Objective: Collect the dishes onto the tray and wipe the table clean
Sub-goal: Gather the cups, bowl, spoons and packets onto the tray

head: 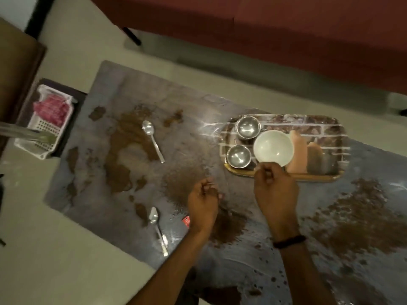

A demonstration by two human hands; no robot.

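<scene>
**A:** Head view, looking down: your right hand [275,190] pinches the near rim of the white bowl [273,148] over the patterned tray [284,177]; whether the bowl rests on the tray or hangs just above it, the blur won't say. Your left hand [203,202] hovers loosely curled over the table [193,137], grasping nothing I can make out.

**B:** How much of the job is behind you?

**A:** By my reading, under half. Two steel cups [247,127] and [238,155] sit on the tray's left end, just beside the bowl, and a pale folded cloth [298,154] lies on the tray to the bowl's right. Two spoons are not yet collected: the far spoon [152,138] lies in the brown spill [127,148], the near spoon [157,227] lies by the table's front edge, close to your left hand. The wiping looks untouched; brown stains and crumbs cover the tabletop on both sides of you.

**B:** Anything in your way?

**A:** A small red scrap [186,221] lies beside your left wrist. A white basket [47,124] with something pink stands off the table's left end, well clear.
</scene>
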